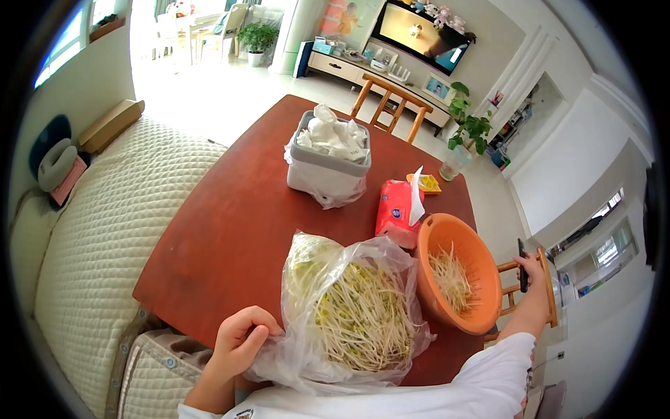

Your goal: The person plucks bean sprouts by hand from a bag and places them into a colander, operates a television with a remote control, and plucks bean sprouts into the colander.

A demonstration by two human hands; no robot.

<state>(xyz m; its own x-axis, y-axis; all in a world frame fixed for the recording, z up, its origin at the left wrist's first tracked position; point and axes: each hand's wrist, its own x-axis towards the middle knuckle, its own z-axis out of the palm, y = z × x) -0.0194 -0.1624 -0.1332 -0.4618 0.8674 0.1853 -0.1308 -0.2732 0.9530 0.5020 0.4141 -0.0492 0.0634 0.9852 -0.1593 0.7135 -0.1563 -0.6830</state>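
Note:
A clear plastic bag (412,342) lies open at the table's near edge, full of bean sprouts (363,314). At its left edge is my left hand (241,342), fingers curled inward and fingertips against the film; whether they pinch it is hidden. Out to the right, my right hand (534,271) is closed around a slim black device (522,265), held upright beyond the table; I cannot tell if it is a remote or a phone. Between bag and right arm, an orange plastic basket (430,293) tilts toward me with pale sprouts (450,279) inside.
Behind the basket stand a red tissue pack (395,213) and a small yellow packet (427,183). A grey bin (300,174) heaped with white crumpled stuff sits farther back on the red-brown table (209,237). Wooden chairs (391,98) flank it; a quilted sofa (125,202) lies left.

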